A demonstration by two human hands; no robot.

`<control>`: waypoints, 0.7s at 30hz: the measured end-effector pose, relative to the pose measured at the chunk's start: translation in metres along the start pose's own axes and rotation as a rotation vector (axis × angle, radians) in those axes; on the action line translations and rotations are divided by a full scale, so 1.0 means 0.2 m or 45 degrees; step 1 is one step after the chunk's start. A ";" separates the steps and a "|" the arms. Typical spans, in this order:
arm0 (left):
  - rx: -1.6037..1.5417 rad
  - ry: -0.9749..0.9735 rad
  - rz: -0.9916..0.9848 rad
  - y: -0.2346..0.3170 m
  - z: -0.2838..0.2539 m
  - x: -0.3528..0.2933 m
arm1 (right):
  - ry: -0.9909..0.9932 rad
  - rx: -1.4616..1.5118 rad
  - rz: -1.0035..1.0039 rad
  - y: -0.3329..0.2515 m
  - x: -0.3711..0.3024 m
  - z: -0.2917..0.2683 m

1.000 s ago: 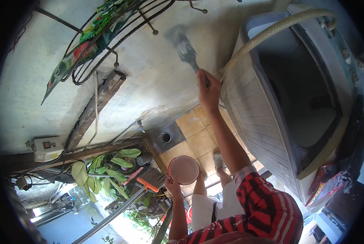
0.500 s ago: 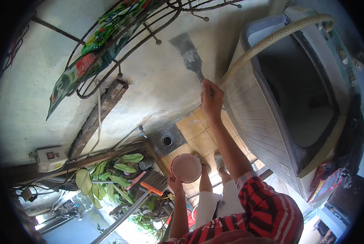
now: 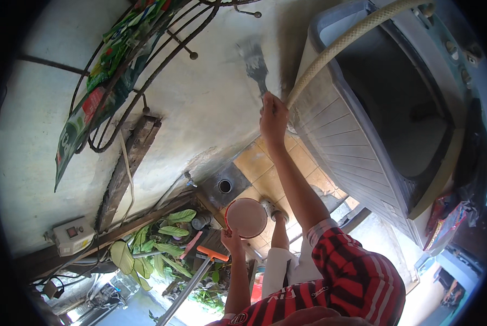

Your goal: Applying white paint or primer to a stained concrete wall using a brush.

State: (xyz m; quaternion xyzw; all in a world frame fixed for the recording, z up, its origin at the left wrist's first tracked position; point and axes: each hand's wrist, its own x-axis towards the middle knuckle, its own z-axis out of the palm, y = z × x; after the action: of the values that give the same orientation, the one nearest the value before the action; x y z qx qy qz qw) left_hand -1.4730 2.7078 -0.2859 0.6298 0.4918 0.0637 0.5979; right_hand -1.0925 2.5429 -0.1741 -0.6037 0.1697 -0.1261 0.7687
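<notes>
My right hand (image 3: 274, 120) is raised toward the pale wall (image 3: 200, 103), its fingers wrapped round the handle of a wide, flat paintbrush (image 3: 256, 66). The brush is dark grey with whitish smears, and its broad end lies against the wall, where a greyish patch shows. Lower down, my left hand (image 3: 233, 242) grips the rim of a round red bucket (image 3: 227, 214). A smooth, pale, slightly pinkish surface (image 3: 247, 217) fills the view into the bucket. My left fingers are partly hidden below the rim.
A washing machine (image 3: 341, 141) with a beige hose (image 3: 336, 49) stands at the right. A metal rack (image 3: 170, 68) holding green packets (image 3: 113, 65) juts from the wall. Leafy plants (image 3: 162, 244) and an orange-headed broom (image 3: 213, 254) are at lower left. A drain hole (image 3: 225, 186) opens in the floor.
My right hand has moved slightly up and left with the paintbrush. The whole view has shifted, and my feet stand differently. The bucket remains in my left hand.
</notes>
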 end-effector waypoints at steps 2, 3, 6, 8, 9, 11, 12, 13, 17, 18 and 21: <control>0.008 0.020 0.000 0.02 -0.03 0.03 | 0.016 -0.157 -0.082 -0.09 -0.16 -0.01; 0.034 0.021 0.015 0.02 -0.05 0.05 | 0.028 -0.319 -0.165 -0.11 -0.21 0.00; 0.070 -0.012 0.017 0.01 -0.07 0.07 | 0.150 -0.480 -0.608 -0.09 -0.16 0.05; 0.079 -0.022 0.007 0.02 -0.08 0.09 | 0.195 -0.475 -0.775 -0.18 -0.07 0.12; 0.072 -0.037 0.019 0.02 -0.07 0.09 | 0.277 -0.635 -0.840 -0.22 0.01 0.13; 0.072 -0.056 0.032 0.03 -0.06 0.10 | 0.365 -0.800 -0.897 -0.26 0.12 0.16; 0.073 -0.059 0.046 0.02 -0.07 0.10 | 0.274 -0.704 -0.832 -0.26 0.14 0.19; 0.070 -0.060 0.062 0.01 -0.07 0.11 | 0.183 -0.605 -0.769 -0.25 0.15 0.22; 0.093 -0.074 -0.001 0.04 -0.07 0.09 | -0.118 -0.601 -0.876 -0.04 -0.12 0.19; 0.085 -0.070 -0.006 0.05 -0.07 0.09 | -0.117 -0.604 -0.874 -0.01 -0.20 0.15; 0.102 -0.074 0.013 0.00 -0.11 0.14 | -0.335 -0.548 -0.666 0.01 -0.34 0.03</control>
State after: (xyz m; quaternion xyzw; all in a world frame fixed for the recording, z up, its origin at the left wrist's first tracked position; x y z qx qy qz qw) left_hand -1.4742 2.7425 -0.2927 0.6572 0.4731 0.0287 0.5860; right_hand -1.1513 2.5766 -0.1678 -0.7856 -0.0681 -0.2012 0.5811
